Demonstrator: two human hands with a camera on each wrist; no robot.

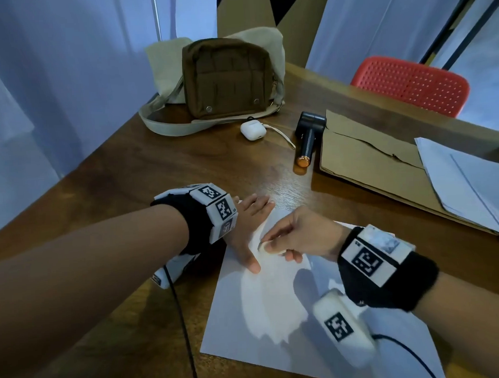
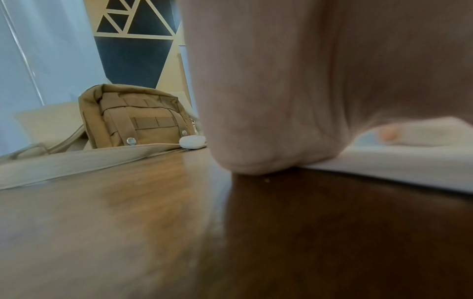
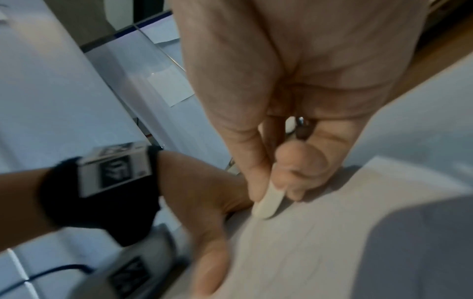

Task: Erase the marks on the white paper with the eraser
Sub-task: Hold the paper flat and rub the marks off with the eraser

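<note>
Right wrist view has your right hand (image 3: 276,176) pinching the white eraser (image 3: 267,204) on the white paper (image 3: 320,242), so rub short and light (left hand (image 1: 248,231), fingers flat, pinning the sheet).

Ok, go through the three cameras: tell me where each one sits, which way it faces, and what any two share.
Head: on the head, looking down at the white paper; both forearms, left hand and right hand show.
Left wrist: low over the table, facing the brown bag; the left hand's heel shows.
Right wrist: above the right hand, facing its grip on the eraser; the left hand shows too.
Shared: head and left wrist both show the bag and earbud case.
</note>
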